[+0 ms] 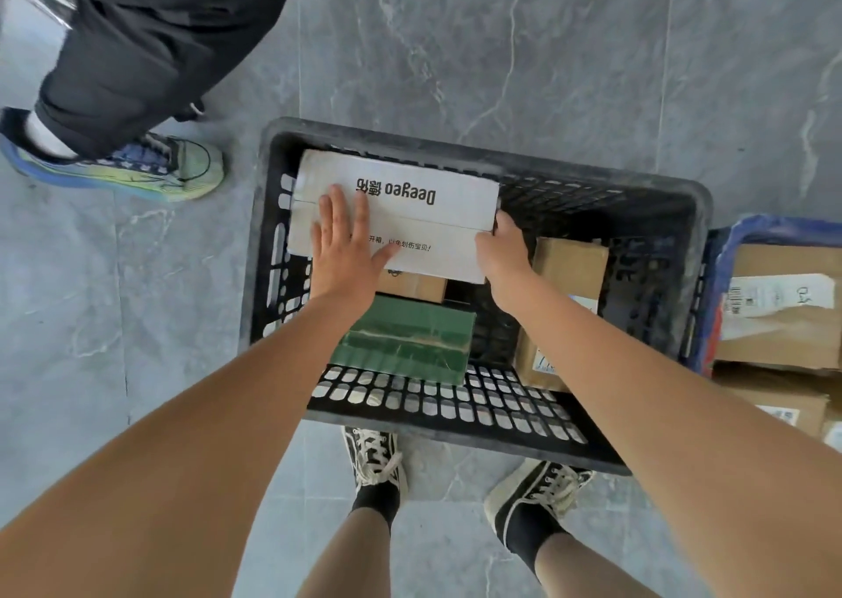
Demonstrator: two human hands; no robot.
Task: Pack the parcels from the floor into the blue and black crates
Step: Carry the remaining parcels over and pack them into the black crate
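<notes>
The white parcel lies flat in the far left part of the black crate, on top of a small brown box that shows under its near edge. The left hand rests on the top of the white parcel with its fingers straight and spread, pointing away from the person; the parcel is under the palm, not held inside any curl. The right hand is at the right end of the same parcel, and its fingers curl around the near right corner and grip the edge there.

Nearer in the crate lies a green parcel, and a tall brown box stands at the right, behind the right forearm. The blue crate stands just beside the black one on the right, with brown parcels in it. Both crates stand on the grey marble floor. Another person's shoe is on the floor at the upper left.
</notes>
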